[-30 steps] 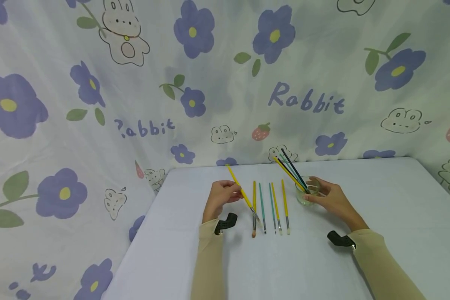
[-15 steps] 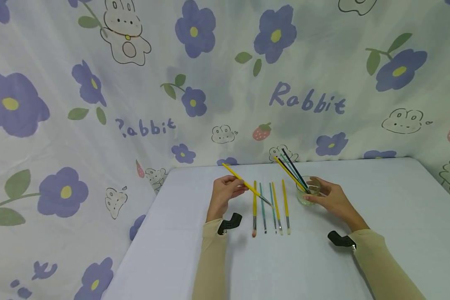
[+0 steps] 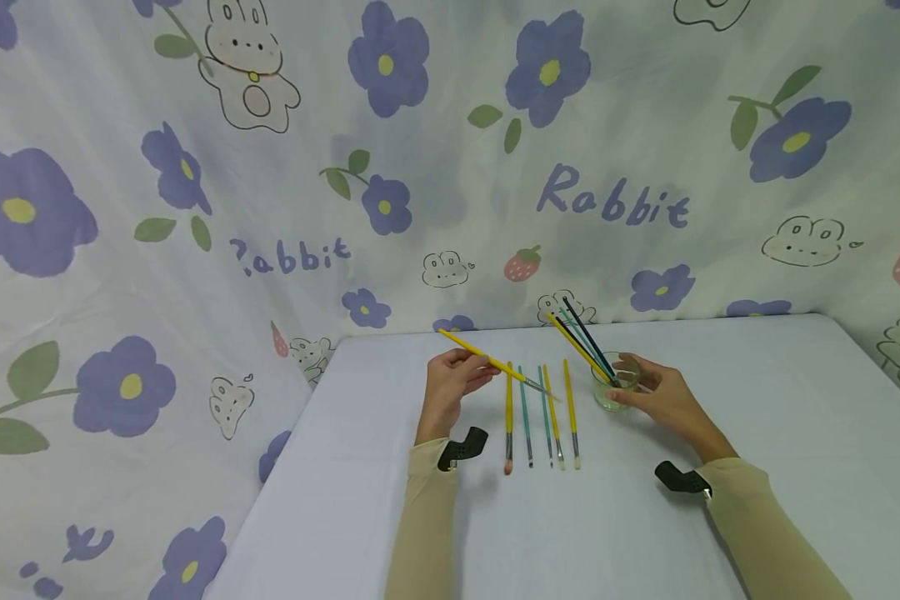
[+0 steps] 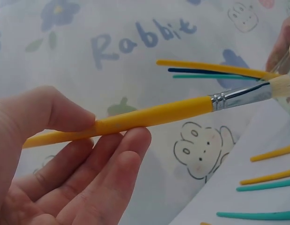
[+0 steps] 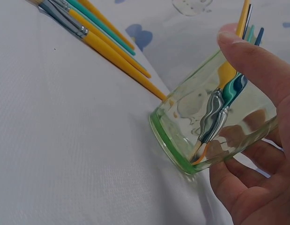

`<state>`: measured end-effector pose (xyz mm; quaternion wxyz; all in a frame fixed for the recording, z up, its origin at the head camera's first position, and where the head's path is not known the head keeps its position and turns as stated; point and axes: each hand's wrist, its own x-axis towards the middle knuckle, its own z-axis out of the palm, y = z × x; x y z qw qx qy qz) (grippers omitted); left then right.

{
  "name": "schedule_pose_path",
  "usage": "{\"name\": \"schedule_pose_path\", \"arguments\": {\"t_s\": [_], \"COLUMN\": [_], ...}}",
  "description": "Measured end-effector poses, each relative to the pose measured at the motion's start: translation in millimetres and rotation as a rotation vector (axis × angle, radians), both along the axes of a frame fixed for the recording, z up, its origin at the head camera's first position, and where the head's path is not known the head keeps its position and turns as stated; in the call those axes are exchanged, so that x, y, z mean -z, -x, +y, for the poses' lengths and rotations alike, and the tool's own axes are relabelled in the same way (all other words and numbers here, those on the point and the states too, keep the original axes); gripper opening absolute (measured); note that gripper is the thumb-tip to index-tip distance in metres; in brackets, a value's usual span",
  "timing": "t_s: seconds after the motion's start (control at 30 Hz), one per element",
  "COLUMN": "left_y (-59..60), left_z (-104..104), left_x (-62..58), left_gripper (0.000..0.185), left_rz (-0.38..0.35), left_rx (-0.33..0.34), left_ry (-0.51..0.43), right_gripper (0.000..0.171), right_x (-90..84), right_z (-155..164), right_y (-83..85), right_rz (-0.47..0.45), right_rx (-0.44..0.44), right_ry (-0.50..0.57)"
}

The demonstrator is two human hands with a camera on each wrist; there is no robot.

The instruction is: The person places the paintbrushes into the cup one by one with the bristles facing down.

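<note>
Five brushes (image 3: 555, 425) are lying nearest, bristles facing the surface's (image 3: 570, 525) near edge. Beyond, our left hand (image 3: 447, 393) is pinching a yellow brush (image 4: 159, 115); our right hand (image 3: 666, 402) is gripping the glass (image 5: 184, 124) toward the far edge. We are judging this as transfer, apparently calling next for rim alignment.

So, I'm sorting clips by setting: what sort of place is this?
Probably an indoor spot set up for tabletop work: a white table, a flowered cloth hanging behind it, and a row of paintbrushes beside a glass jar.
</note>
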<state>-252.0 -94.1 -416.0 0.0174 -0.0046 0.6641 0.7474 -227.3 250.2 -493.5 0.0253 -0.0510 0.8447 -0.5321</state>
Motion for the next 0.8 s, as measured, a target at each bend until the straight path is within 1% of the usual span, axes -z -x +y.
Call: {"name": "schedule_pose_path", "arguments": {"t_s": [0.27, 0.4, 0.6, 0.8], "left_y": [-1.5, -0.6, -0.2, -0.4], "left_z": [4.7, 7.5, 14.3, 21.3], "left_x": [-1.4, -0.7, 0.0, 1.8], "left_gripper": [0.028, 0.027, 0.018, 0.017], "left_rz": [0.013, 0.016, 0.017, 0.052], "left_rx": [0.007, 0.002, 0.011, 0.002], "left_ry": [-0.052, -0.077, -0.118, -0.140], "right_gripper": [0.093, 0.092, 0.091, 0.094], "right_x": [0.1, 1.5, 3.5, 3.2], "right_z": [-0.1, -0.2, -0.1, 0.9], "right_y": [-0.5, 0.5, 1.7, 1.4], "right_rz": [0.009, 0.012, 0.016, 0.003], "right_rx": [0.000, 0.004, 0.007, 0.004], "right_ry": [0.002, -0.004, -0.004, 0.008]}}
